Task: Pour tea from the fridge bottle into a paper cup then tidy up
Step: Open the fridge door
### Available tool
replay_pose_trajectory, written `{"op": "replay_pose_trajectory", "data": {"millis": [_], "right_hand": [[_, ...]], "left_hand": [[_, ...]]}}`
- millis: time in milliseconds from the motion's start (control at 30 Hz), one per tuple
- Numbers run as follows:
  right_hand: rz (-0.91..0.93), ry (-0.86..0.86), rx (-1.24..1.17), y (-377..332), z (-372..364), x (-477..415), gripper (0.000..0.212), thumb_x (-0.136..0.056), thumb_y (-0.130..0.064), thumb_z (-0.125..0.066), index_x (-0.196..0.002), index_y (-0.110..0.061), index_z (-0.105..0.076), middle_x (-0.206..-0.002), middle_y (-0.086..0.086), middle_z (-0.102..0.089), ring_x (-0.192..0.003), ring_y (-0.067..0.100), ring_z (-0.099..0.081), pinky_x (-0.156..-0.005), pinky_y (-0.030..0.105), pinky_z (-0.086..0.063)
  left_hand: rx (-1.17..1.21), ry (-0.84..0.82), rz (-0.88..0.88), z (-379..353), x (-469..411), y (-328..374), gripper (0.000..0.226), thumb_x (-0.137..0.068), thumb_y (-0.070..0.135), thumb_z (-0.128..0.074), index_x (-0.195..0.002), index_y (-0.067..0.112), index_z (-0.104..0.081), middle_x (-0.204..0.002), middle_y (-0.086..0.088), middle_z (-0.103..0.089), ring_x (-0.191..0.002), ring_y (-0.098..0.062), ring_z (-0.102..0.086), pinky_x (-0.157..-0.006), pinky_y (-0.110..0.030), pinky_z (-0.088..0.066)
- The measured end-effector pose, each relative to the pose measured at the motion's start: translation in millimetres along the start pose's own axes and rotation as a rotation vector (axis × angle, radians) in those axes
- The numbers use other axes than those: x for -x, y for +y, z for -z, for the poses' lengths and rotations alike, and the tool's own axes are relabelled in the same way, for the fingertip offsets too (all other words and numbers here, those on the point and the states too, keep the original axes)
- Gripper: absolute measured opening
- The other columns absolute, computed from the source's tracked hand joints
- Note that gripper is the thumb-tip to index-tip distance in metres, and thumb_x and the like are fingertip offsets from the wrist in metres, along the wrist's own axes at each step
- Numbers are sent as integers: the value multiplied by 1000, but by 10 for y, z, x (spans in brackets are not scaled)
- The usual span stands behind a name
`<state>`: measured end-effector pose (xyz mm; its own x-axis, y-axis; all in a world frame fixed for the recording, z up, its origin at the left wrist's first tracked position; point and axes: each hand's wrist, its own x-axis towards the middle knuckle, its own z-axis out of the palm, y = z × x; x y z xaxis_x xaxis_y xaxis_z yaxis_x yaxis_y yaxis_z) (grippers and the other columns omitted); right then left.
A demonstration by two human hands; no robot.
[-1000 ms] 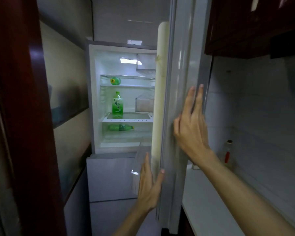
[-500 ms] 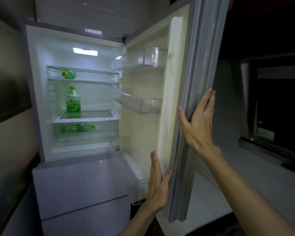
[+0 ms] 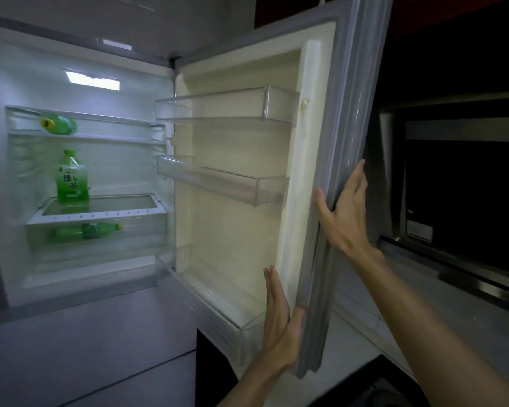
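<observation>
The fingers (image 3: 272, 292) of the left hand (image 3: 279, 321) are straight and close together, pointing up, laid against the inner side of the open fridge door (image 3: 241, 230) near its lower corner. The thumb spreads out to the right, onto the grey seal (image 3: 315, 304), and the hand holds nothing.

Above and to the right of it, the right hand (image 3: 346, 218) lies on the same door edge. Its fingers (image 3: 357, 180) are straight and flat on the outer face, the thumb reaches across to the seal side, and the edge sits in the fork between them.

Just left of the left fingers is the clear bottom door bin (image 3: 218, 301), and two more door bins (image 3: 224, 107) are above it.

Far to the left of both hands, inside the lit fridge (image 3: 130, 171), the tea bottle (image 3: 71, 177) stands upright on the glass shelf (image 3: 100, 211), well apart from either hand. A second green bottle (image 3: 59, 124) lies on its side on the shelf above, and a third green bottle (image 3: 91, 230) lies in the drawer below.

To the right of the right hand, behind the door, a white bench (image 3: 453, 318) carries a dark appliance (image 3: 453, 201).
</observation>
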<state>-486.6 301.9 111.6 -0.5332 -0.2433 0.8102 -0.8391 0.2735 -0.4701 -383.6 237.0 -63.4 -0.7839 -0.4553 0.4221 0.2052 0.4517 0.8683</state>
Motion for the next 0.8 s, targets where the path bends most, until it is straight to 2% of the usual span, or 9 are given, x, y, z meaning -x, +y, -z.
{"op": "replay_pose_trajectory", "data": {"millis": [133, 267, 433, 633, 733, 800], "right_hand": [[-5, 47, 4, -3, -62, -8, 93, -97, -40, -52, -153, -13, 17, -162, 15, 6, -149, 30, -6, -117, 40, -10], [-25, 76, 18, 5, -125, -39, 92, -95, -39, -50, -153, -14, 17, -162, 16, 4, -149, 32, -8, -120, 50, -14], [-63, 65, 26, 46, -104, -92, 93, -90, -43, -45, -153, -13, 17, -162, 14, 5, -149, 28, -6, -120, 41, -12], [-70, 51, 62, 82, -84, -119, 92, -93, -39, -47, -153, -9, 16, -163, 12, 7, -150, 26, -1, -120, 38, -7], [-61, 45, 141, 88, -82, -101, 87, -99, -34, -47, -153, -7, 16, -163, 12, 9, -150, 26, 1, -122, 42, -6], [-86, 58, 257, 59, -95, -66, 84, -100, -39, -42, -153, -6, 13, -163, 15, 5, -149, 30, -5, -119, 46, -12]], "left_hand": [[-2, -32, -11, 42, 1, -7, 78, -88, 43, -29, -140, 32, 28, -154, 12, 32, -145, 0, 21, -121, -27, 8], [-11, -90, -13, 82, -29, -18, 82, -87, 39, -32, -141, 29, 29, -154, 10, 34, -145, -2, 22, -119, -24, 10], [-4, -132, 5, 67, -104, 16, 87, -84, 37, -34, -144, 26, 28, -154, 9, 34, -145, -4, 22, -120, -26, 9], [1, -178, 4, 86, -129, 24, 88, -87, 34, -37, -147, 23, 27, -155, 10, 33, -145, -4, 22, -119, -25, 10], [4, -202, -8, 146, -129, -1, 83, -95, 28, -39, -149, 23, 24, -156, 11, 28, -145, -1, 19, -121, -26, 8], [12, -225, -7, 218, -150, -15, 77, -99, 25, -38, -151, 23, 19, -158, 12, 22, -146, 0, 13, -122, -27, 5]]}}
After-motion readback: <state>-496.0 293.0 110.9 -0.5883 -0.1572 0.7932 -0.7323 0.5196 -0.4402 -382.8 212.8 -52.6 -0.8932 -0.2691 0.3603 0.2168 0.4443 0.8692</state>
